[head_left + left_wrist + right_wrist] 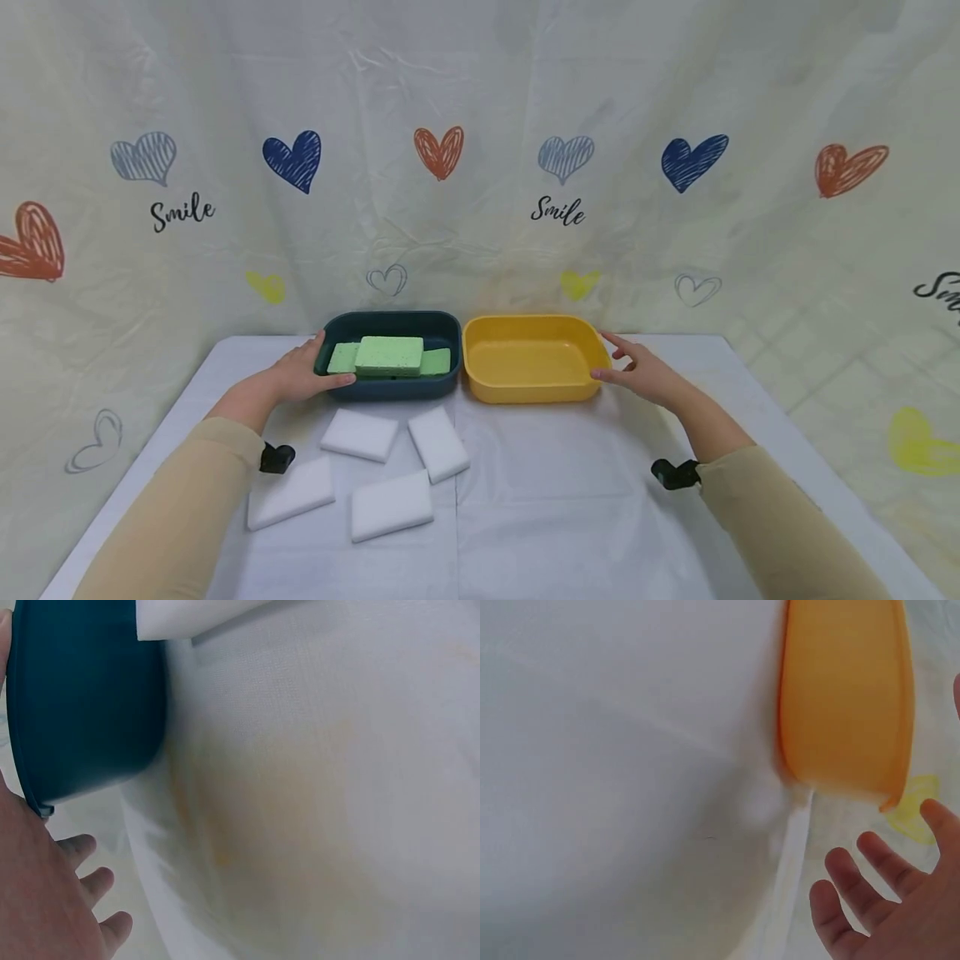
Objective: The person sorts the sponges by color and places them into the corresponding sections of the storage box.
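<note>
My left hand (303,372) is at the left end of a dark teal bin (393,389), its thumb along the front and its fingers at the far side. In the left wrist view the fingers (96,885) are spread beside the bin's corner. Green sponges (389,355) lie inside, one on top of the others. At the right end of a yellow bin (532,392), which holds nothing, is my right hand (637,371). Its fingers (855,889) are spread and relaxed near the bin's end in the right wrist view; head view cannot settle contact.
Several white sponge blocks (392,505) lie on the white-covered table (570,517), in front of the teal bin and to the left. The two bins stand side by side at the back edge. Behind them hangs a curtain (480,225) printed with hearts.
</note>
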Demonstrator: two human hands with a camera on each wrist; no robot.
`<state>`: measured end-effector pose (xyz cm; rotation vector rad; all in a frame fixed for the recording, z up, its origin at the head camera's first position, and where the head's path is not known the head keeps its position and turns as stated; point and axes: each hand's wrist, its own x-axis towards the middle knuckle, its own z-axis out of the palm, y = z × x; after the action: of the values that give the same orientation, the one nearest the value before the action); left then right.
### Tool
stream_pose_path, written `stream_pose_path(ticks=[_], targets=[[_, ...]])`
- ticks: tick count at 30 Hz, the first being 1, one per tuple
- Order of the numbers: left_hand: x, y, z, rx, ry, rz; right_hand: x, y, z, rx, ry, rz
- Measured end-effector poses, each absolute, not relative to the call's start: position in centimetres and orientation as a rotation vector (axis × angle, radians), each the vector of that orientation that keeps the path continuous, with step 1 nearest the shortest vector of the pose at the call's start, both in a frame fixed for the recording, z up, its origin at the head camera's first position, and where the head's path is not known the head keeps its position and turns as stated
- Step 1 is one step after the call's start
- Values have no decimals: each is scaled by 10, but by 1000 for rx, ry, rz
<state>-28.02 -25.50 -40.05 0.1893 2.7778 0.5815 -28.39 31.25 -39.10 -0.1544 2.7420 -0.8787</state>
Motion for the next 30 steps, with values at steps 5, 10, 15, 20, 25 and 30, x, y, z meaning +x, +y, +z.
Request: stream_pose_path(ticks=[5,10,15,20,25,30], targets=[[-283,-255,-403,200,2787,588,-286,319,-407,-94,2676,-924],[-283,-252,-403,206,2784,605,-286,322,-413,-75,2665,-948],[-281,-253,-403,212,2785,649,-287,320,-412,-55,2667,-929],[-283,-255,-408,206,2788,679,-289,316,-412,-25,2662,-910],[-284,-257,-409,199,2772,726,-290,314,-410,-10,2651,-877],[-286,-260,-415,168,2744,775,-291,315,-408,-29,2653,-843]])
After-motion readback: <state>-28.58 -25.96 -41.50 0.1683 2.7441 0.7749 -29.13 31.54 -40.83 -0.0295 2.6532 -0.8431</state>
